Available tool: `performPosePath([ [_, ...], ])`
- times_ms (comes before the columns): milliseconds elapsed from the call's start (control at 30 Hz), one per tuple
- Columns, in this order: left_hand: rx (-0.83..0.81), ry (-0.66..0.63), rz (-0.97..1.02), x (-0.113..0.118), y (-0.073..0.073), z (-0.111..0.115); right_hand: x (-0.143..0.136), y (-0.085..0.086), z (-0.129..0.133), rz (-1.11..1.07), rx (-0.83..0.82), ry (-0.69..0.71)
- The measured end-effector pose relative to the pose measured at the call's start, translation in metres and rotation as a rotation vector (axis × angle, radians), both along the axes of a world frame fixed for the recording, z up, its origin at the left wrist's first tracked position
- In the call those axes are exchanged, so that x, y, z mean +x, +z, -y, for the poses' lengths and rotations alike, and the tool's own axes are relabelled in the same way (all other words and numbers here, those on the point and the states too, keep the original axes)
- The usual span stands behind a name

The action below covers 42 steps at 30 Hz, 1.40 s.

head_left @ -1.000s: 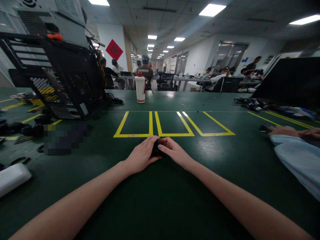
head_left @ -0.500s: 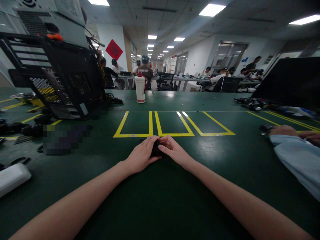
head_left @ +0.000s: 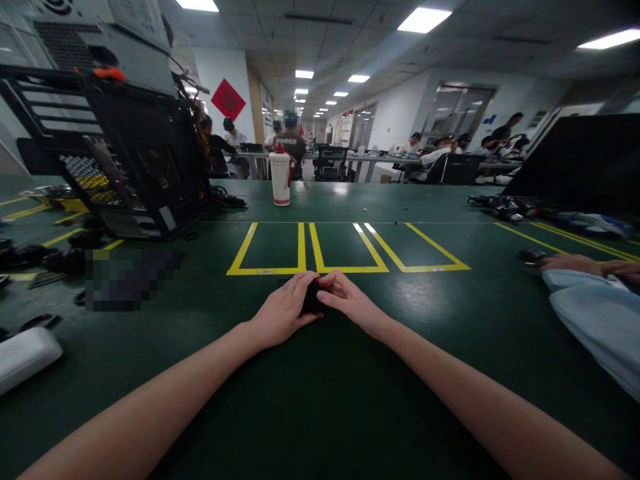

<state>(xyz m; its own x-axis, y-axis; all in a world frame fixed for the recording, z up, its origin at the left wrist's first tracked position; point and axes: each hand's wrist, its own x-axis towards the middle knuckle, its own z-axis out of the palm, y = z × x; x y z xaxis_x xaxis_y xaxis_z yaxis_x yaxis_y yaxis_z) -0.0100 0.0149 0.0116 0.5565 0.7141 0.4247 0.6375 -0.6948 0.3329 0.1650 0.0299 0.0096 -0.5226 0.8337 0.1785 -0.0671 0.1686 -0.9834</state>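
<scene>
A small black object (head_left: 311,299) rests at the middle of the dark green table (head_left: 320,400), just in front of the yellow tape outlines. My left hand (head_left: 286,308) wraps round its left side, fingers over the top and thumb along the near edge. From the right, my right hand (head_left: 350,303) has its thumb and fingertips closed on the object's right end. Between them, the hands cover most of it, so its exact kind cannot be made out.
Yellow tape frames (head_left: 353,270) lie beyond my hands, with a white bottle (head_left: 281,180) behind them. A black computer case (head_left: 145,167) stands at left, near a white object (head_left: 27,357). At right, a co-worker's sleeve (head_left: 590,320) and hands rest on the table.
My hands and the black object hold almost the same position. The co-worker's arm at right has shifted very slightly.
</scene>
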Motion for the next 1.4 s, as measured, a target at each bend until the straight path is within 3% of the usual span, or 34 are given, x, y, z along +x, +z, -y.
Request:
performPosePath([
  [267, 0.005, 0.005, 0.000, 0.000, 0.000, 0.001, -0.001, -0.001, -0.001, 0.091, -0.016, -0.096],
  [600, 0.019, 0.002, 0.007, -0.003, -0.003, -0.008, -0.001, 0.001, 0.004, 0.084, 0.106, -0.045],
  [833, 0.019, 0.005, 0.007, -0.001, -0.002, -0.009, -0.006, -0.004, 0.000, 0.034, 0.063, -0.105],
  [1100, 0.021, -0.007, 0.024, -0.002, -0.004, -0.009, -0.004, 0.001, 0.000, 0.101, -0.017, -0.107],
  [1400, 0.027, -0.014, 0.028, -0.003, -0.006, -0.010, -0.005, -0.005, 0.002, 0.057, 0.063, -0.083],
])
